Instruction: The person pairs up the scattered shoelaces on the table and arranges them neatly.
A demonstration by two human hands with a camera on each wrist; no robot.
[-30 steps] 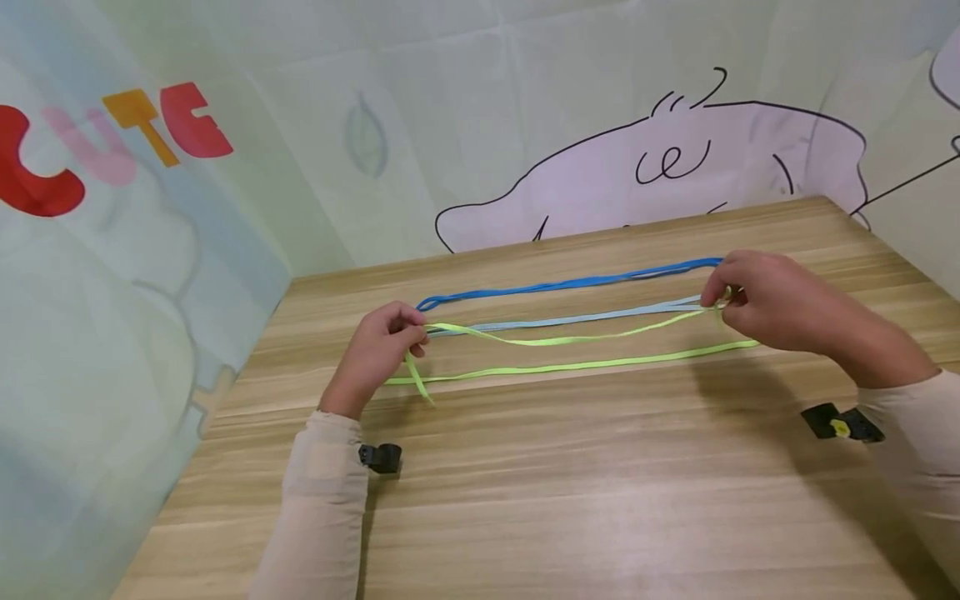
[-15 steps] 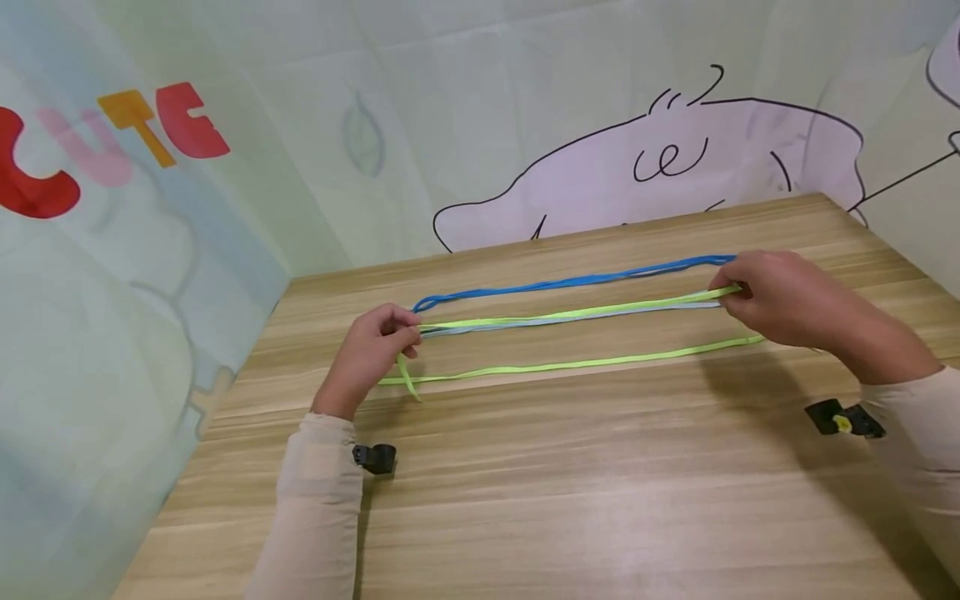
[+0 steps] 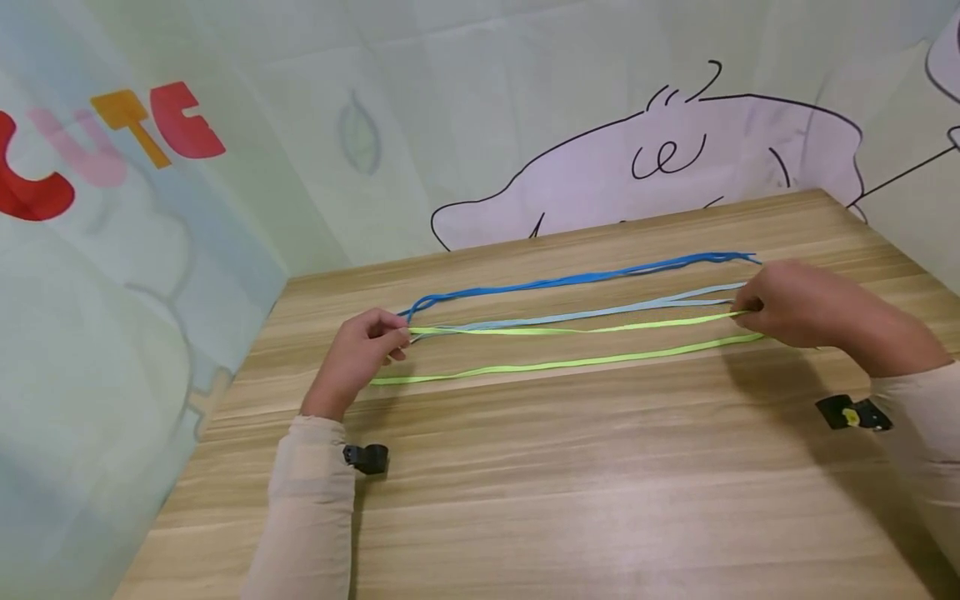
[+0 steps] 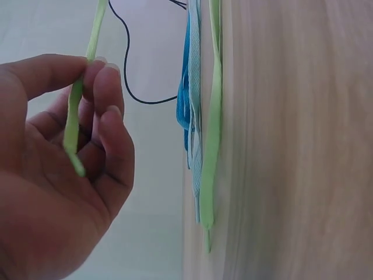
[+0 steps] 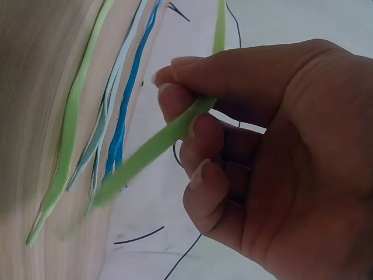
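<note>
A yellow-green shoelace (image 3: pixel 540 332) stretches nearly straight between both hands, above the table. My left hand (image 3: pixel 356 358) pinches it near one end between thumb and fingertips; in the left wrist view its short tip (image 4: pixel 73 128) hangs over the palm. At the other side my right hand (image 3: pixel 806 308) pinches it, with a loose tail (image 5: pixel 151 147) hanging out past the fingers in the right wrist view. A second yellow-green shoelace (image 3: pixel 570 365) lies on the table, nearer the person. Light blue shoelaces (image 3: pixel 585 315) lie beyond the held one, and dark blue shoelaces (image 3: pixel 570 282) farther back.
The wood-grain table (image 3: pixel 570 492) carries the laces in rows near its back edge. Behind it hangs a printed backdrop (image 3: pixel 360 67) with cartoon drawings and coloured letters. Small black camera mounts sit at both wrists, the left mount (image 3: pixel 366 458) just above the table.
Slack in the held yellow-green shoelace has gone; it is now drawn taut. Both hands have moved slightly apart, and the lace came toward the person, off the light blue ones.
</note>
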